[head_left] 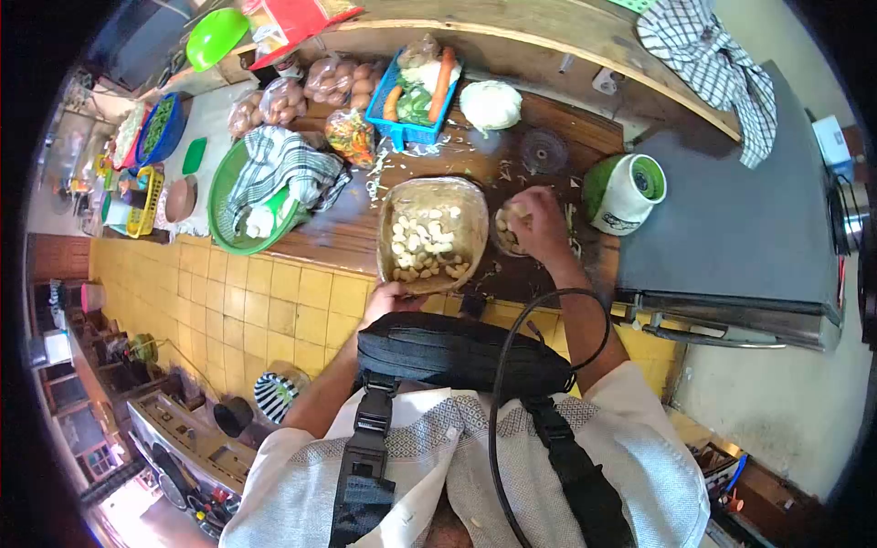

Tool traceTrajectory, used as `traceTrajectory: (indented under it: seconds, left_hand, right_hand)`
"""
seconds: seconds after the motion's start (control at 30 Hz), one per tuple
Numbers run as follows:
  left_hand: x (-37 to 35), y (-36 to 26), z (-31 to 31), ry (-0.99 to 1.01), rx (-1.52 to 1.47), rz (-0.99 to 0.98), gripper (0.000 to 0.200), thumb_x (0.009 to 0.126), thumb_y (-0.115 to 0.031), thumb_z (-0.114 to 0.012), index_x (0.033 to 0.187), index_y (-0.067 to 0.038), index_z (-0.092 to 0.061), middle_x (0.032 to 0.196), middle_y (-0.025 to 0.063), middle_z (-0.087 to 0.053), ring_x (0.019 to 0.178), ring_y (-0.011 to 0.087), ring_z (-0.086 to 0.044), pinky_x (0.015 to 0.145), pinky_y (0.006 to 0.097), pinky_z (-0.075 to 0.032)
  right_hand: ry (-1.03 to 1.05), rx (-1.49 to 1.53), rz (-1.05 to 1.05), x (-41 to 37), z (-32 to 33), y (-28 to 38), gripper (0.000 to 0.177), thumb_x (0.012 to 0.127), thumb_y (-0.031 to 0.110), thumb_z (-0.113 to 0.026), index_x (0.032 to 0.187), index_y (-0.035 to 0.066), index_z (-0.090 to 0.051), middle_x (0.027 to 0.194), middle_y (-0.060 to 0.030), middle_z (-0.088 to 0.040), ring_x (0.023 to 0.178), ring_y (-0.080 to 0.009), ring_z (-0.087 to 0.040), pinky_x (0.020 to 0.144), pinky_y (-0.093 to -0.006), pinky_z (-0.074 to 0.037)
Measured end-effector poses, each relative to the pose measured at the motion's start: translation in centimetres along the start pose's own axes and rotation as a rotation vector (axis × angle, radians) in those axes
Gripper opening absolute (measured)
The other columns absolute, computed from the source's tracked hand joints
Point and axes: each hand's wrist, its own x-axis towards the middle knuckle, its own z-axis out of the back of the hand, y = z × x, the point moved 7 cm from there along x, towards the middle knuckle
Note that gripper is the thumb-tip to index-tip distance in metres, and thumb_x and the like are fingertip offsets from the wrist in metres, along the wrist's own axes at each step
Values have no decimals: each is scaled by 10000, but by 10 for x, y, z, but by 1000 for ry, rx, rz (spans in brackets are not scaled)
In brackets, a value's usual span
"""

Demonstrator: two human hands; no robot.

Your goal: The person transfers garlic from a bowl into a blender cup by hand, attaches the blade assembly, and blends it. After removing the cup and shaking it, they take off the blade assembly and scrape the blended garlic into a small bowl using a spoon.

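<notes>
A squarish shallow tray (390,203) holds pale pieces in its middle and browner pieces along its near edge. My left hand (395,300) grips the tray's near left rim. To the right of the tray is a small round bowl (496,239) with light brown pieces in it. My right hand (539,222) reaches over this bowl with its fingers bent down into it; whether they pinch a piece is hidden. Both containers rest on the dark wooden table (356,233).
Behind the tray are a blue basket (416,134) of vegetables, a cabbage (491,106) and a glass dish (544,151). A green basket (222,205) with a cloth is left. A white-green container (624,194) stands right, beside a grey surface (731,219).
</notes>
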Motion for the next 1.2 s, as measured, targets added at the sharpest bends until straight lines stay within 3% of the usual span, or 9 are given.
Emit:
traceTrajectory:
  seconds: [0.17,0.23,0.37,0.43,0.5,0.63,0.7,0.97,1.2]
  left_hand:
    - [0,-1,-5,37,-67,-18,560,763,-42,-513,1312,36,-437,1218,199,-580,1085,310,-610,920,419,-539]
    - [4,2,-10,214,-73,103,343,789,-123,-484,1091,36,-511,875,120,-615,757,254,-607,798,371,-532]
    - [3,4,-18,342,-176,153,248,784,-119,-478,989,14,-514,714,66,-553,636,220,-538,719,338,-517]
    - [15,-5,-12,272,7,-32,288,783,-127,-465,1018,27,-527,731,69,-569,655,207,-549,692,328,-513]
    - [23,0,6,25,-150,-47,313,779,-142,-454,1014,43,-546,748,89,-598,671,206,-564,687,325,-510]
    - [29,9,46,-78,-131,125,510,753,-22,-410,1230,157,-391,1080,264,-614,951,327,-676,829,425,-602]
    - [10,-12,6,60,-123,-108,530,762,-6,-395,1275,126,-361,1114,251,-611,949,342,-673,848,426,-599]
    - [-44,-42,8,113,-379,-276,544,767,5,-446,1301,100,-401,1209,248,-590,1017,331,-655,843,390,-603]
    - [-197,-176,24,41,-303,-728,611,748,-128,-522,1317,66,-413,1223,217,-588,992,328,-658,832,411,-602]
  right_hand:
    - [136,-111,145,-24,0,3,266,759,106,-698,1015,61,-642,1171,-156,-572,1112,-362,-556,912,-452,-473]
    - [-1,36,100,-29,9,-6,303,770,93,-697,1063,56,-630,1241,-152,-549,1149,-361,-546,956,-434,-458]
    - [207,113,-15,-37,1,-20,337,778,82,-682,1104,44,-609,1281,-182,-528,1198,-379,-515,1003,-458,-425]
    - [-16,168,-40,-33,17,-16,370,791,69,-655,1152,30,-580,1293,-217,-515,1210,-390,-499,1038,-474,-389]
    - [87,33,78,-31,8,-13,380,791,69,-643,1161,22,-572,1295,-229,-508,1211,-398,-496,1048,-476,-378]
    - [-7,-41,184,-29,9,-2,415,779,72,-622,1183,-1,-557,1293,-248,-509,1213,-420,-487,1068,-488,-349]
    - [111,-96,132,-32,-4,-10,430,780,90,-622,1190,-15,-552,1278,-251,-526,1214,-426,-482,1067,-493,-352]
    - [162,21,236,-33,-1,-7,464,771,120,-599,1224,29,-558,1260,-239,-532,1200,-437,-481,1061,-501,-358]
    - [273,-5,93,-37,4,-11,401,833,136,-603,1214,13,-572,1284,-229,-547,1228,-397,-500,1054,-433,-392]
